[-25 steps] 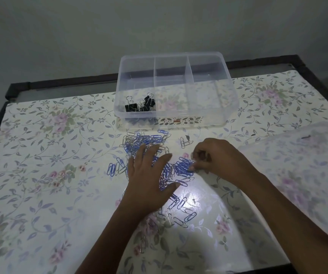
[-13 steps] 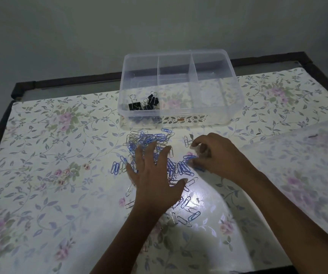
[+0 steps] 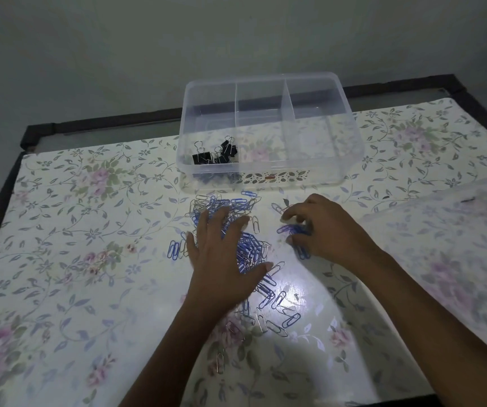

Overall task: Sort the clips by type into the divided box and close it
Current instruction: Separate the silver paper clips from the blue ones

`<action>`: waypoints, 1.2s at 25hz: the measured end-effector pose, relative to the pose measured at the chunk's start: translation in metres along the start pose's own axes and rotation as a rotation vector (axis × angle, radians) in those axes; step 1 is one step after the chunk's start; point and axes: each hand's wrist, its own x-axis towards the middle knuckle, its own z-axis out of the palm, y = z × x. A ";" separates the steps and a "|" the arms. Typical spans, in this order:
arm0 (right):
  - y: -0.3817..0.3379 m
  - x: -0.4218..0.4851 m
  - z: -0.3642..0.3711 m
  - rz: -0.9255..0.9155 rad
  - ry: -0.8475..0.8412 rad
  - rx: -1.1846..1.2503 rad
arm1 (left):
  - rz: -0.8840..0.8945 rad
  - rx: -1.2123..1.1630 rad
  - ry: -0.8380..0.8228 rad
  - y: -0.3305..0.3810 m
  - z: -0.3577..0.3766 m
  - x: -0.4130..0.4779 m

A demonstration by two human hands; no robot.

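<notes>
A clear divided box (image 3: 268,174) stands open at the back of the table, with several black binder clips (image 3: 216,155) in its left compartment; the other compartments look empty. A pile of blue and silver paper clips (image 3: 248,248) lies in front of it. My left hand (image 3: 224,259) lies flat on the pile with fingers spread. My right hand (image 3: 321,227) is to the right of the pile, its curled fingers and thumb pinching several blue paper clips (image 3: 293,230) just above the table.
The clear lid (image 3: 447,248) lies on the table at the right. More loose paper clips (image 3: 277,315) are scattered toward me, one silver clip (image 3: 220,361) nearest. A floral cloth covers the table; its dark frame runs along the back and left.
My right hand has drawn a small bunch of blue clips rightward, away from the pile. My left hand has stayed flat on the pile. The view has shifted slightly.
</notes>
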 end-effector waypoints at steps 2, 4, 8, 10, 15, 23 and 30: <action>-0.002 0.000 0.003 -0.060 0.032 -0.016 | 0.053 -0.012 0.058 -0.002 0.001 0.000; -0.006 -0.001 0.005 -0.085 0.038 -0.025 | 0.075 0.042 0.043 -0.001 0.005 -0.002; -0.004 -0.004 -0.008 -0.009 -0.129 0.026 | 0.091 0.146 0.003 -0.005 0.004 -0.003; -0.003 -0.007 -0.013 0.009 -0.159 0.052 | 0.039 0.139 -0.028 -0.006 -0.001 -0.001; 0.003 0.003 -0.001 -0.094 0.266 0.018 | 0.020 0.066 -0.039 -0.006 -0.004 0.000; -0.009 0.001 0.024 -0.357 0.185 -0.129 | -0.042 0.198 -0.014 -0.007 -0.006 0.001; -0.012 0.015 0.043 -0.372 0.130 -0.294 | -0.076 0.155 -0.108 -0.004 -0.005 -0.001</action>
